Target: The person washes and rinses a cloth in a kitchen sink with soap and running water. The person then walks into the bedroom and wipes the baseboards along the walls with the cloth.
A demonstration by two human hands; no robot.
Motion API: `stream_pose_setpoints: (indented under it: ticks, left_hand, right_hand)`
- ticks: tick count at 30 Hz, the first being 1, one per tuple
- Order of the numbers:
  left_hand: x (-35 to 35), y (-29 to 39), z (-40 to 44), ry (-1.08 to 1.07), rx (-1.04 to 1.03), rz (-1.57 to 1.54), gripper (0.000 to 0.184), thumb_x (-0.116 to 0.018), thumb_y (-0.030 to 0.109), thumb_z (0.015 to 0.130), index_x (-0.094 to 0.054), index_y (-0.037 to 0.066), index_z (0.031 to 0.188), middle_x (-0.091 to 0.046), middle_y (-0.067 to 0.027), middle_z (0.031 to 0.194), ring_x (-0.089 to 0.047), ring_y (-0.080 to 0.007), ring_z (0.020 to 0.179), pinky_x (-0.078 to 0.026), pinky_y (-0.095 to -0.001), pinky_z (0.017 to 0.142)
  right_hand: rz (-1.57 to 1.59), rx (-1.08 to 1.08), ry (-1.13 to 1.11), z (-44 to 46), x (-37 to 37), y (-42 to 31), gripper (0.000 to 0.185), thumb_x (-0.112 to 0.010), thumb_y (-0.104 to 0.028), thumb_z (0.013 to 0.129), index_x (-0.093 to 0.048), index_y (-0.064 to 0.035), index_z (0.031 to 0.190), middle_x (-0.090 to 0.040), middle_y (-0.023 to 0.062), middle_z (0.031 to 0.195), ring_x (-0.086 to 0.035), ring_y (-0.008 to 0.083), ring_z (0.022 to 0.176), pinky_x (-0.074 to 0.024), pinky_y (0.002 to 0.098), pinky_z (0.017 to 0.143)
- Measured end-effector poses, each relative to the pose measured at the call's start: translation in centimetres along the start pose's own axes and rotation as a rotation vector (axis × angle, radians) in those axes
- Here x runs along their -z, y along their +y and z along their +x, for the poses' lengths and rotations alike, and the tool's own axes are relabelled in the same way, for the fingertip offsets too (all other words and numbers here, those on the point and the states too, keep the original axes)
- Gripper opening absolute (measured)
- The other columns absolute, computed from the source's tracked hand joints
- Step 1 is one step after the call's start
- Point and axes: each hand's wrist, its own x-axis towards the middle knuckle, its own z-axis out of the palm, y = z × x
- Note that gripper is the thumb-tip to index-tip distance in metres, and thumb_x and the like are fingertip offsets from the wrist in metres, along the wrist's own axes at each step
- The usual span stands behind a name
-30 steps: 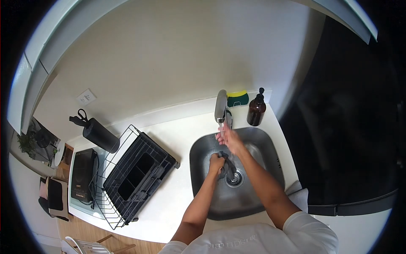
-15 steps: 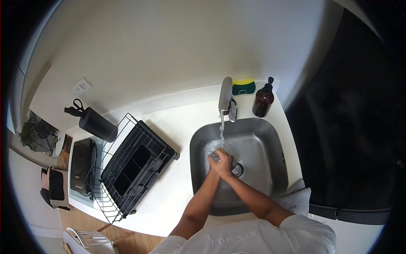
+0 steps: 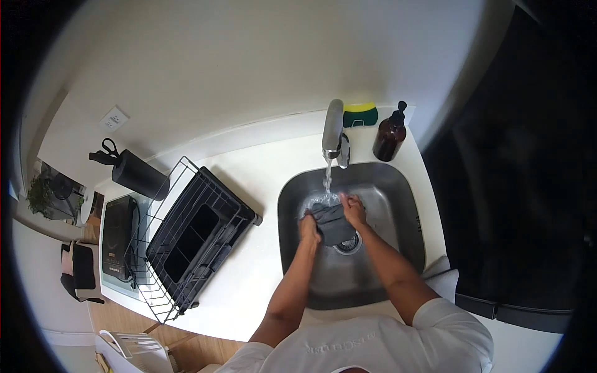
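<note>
A dark grey cloth (image 3: 336, 225) is stretched out between my two hands, low over the sink basin (image 3: 311, 289). My left hand (image 3: 308, 227) grips its left edge with curled fingers. On the other side, my right hand (image 3: 354, 209) pinches the upper right edge. Water runs from the faucet (image 3: 333, 127) onto or just behind the cloth's far edge. Below the cloth, the drain strainer (image 3: 348, 245) is partly covered.
A dark dish rack (image 3: 205, 230) stands on the counter left of the sink, beside a black utensil holder (image 3: 142, 176). Behind the sink are a green-and-yellow sponge (image 3: 360, 116) and a brown pump bottle (image 3: 389, 138). A light grey cloth (image 3: 444, 283) hangs by the sink's right front corner.
My hands were clasped together around the bunched cloth. Now they have moved apart, and the cloth is spread open between them under the running water.
</note>
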Motion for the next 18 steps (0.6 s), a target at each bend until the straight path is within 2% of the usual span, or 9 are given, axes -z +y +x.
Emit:
stream_pose_setpoints:
  ticks: [2, 3, 6, 8, 10, 12, 14, 15, 18]
  left_hand:
    - [0.5, 1.2, -0.7, 0.119, -0.242, 0.054, 0.03, -0.052, 0.026, 0.084, -0.055, 0.002, 0.102, -0.056, -0.0105, 0.101, -0.053, -0.0183, 0.088, -0.041, -0.0364, 0.078]
    - [1.5, -0.2, 3.2, 0.095, -0.392, 0.104, 0.022, -0.055, 0.022, 0.083, -0.057, 0.003, 0.095, -0.057, -0.0078, 0.09, -0.051, -0.0158, 0.078, -0.041, -0.0325, 0.072]
    - [1.5, -1.4, 4.5, -0.235, -0.423, 0.215, 0.015, -0.056, 0.019, 0.082, -0.058, 0.004, 0.085, -0.054, -0.0055, 0.08, -0.048, -0.0139, 0.068, -0.039, -0.0276, 0.065]
    - [0.9, 0.6, 0.3, -0.202, -0.348, 0.302, 0.013, -0.055, 0.015, 0.082, -0.058, 0.003, 0.081, -0.054, -0.0047, 0.076, -0.047, -0.0137, 0.063, -0.037, -0.0243, 0.061]
    - [1.5, 1.8, 0.6, -0.206, -0.433, -0.124, 0.013, -0.054, 0.012, 0.081, -0.058, 0.002, 0.089, -0.056, -0.0075, 0.082, -0.052, -0.0166, 0.068, -0.041, -0.0262, 0.067]
    - [2.0, 2.6, 0.2, -0.145, -0.279, -0.24, 0.023, -0.05, 0.017, 0.083, -0.055, 0.003, 0.1, -0.056, -0.0091, 0.094, -0.056, -0.0204, 0.082, -0.043, -0.0319, 0.076]
    - [1.9, 1.8, 2.2, 0.005, 0.136, -0.188, 0.032, -0.046, 0.026, 0.085, -0.05, 0.004, 0.107, -0.053, -0.0089, 0.105, -0.051, -0.0226, 0.099, -0.04, -0.0403, 0.085]
    - [2.0, -0.2, 6.3, -0.152, 0.224, -0.132, 0.038, -0.041, 0.037, 0.085, -0.05, 0.007, 0.107, -0.052, -0.0057, 0.104, -0.047, -0.0195, 0.102, -0.041, -0.0392, 0.083]
    - [1.8, -4.5, 9.4, -0.577, -0.182, -0.014, 0.032, -0.041, 0.036, 0.086, -0.051, 0.011, 0.102, -0.053, -0.0048, 0.094, -0.051, -0.017, 0.089, -0.043, -0.0305, 0.075]
  right_hand:
    - [-0.126, 0.225, 0.029, 1.3, -0.4, 1.7, 0.035, -0.049, -0.038, 0.081, -0.052, -0.0268, 0.114, -0.019, 0.0066, 0.139, -0.023, 0.0335, 0.124, -0.0242, 0.0517, 0.097]
    - [-0.243, 0.16, -0.037, -0.6, 0.8, -0.3, 0.045, -0.062, -0.031, 0.073, -0.049, -0.0346, 0.116, -0.011, -0.0025, 0.142, -0.011, 0.033, 0.129, -0.016, 0.0521, 0.101]
    - [-0.282, 0.43, -0.315, -2.2, 1.2, -1.8, 0.054, -0.065, -0.039, 0.067, -0.048, -0.0322, 0.117, -0.007, -0.0048, 0.143, -0.008, 0.0297, 0.13, -0.0123, 0.0711, 0.088]
    - [-0.279, 0.364, -0.413, 0.3, 0.1, 0.2, 0.058, -0.071, -0.038, 0.061, -0.053, -0.0254, 0.114, -0.011, -0.0071, 0.142, -0.011, 0.0284, 0.129, -0.0115, 0.0686, 0.092]
    - [-0.24, 0.383, -0.37, 1.7, 1.5, 2.1, 0.056, -0.073, -0.035, 0.06, -0.055, -0.019, 0.111, -0.019, -0.0074, 0.14, -0.011, 0.0262, 0.129, -0.0111, 0.0675, 0.092]
    - [-0.057, 0.401, -0.288, 1.8, 2.8, 1.7, 0.05, -0.075, -0.029, 0.06, -0.059, -0.0158, 0.105, -0.036, -0.001, 0.132, -0.034, 0.0238, 0.121, -0.0262, 0.0554, 0.095]
    - [0.97, 0.16, -0.579, -1.1, 4.3, -2.3, 0.038, -0.075, -0.025, 0.062, -0.063, -0.0089, 0.094, -0.053, 0.0057, 0.113, -0.054, 0.018, 0.099, -0.0418, 0.0363, 0.085]
    - [1.022, 0.153, -0.428, -2.6, 3.7, -4.5, 0.026, -0.074, -0.018, 0.064, -0.064, -0.0039, 0.084, -0.06, 0.0053, 0.09, -0.059, 0.0129, 0.081, -0.046, 0.0254, 0.072]
    - [0.807, 0.204, -0.096, -7.2, 1.1, -9.3, 0.018, -0.069, -0.012, 0.065, -0.065, -0.0031, 0.081, -0.064, 0.0073, 0.078, -0.059, 0.015, 0.072, -0.0449, 0.027, 0.068]
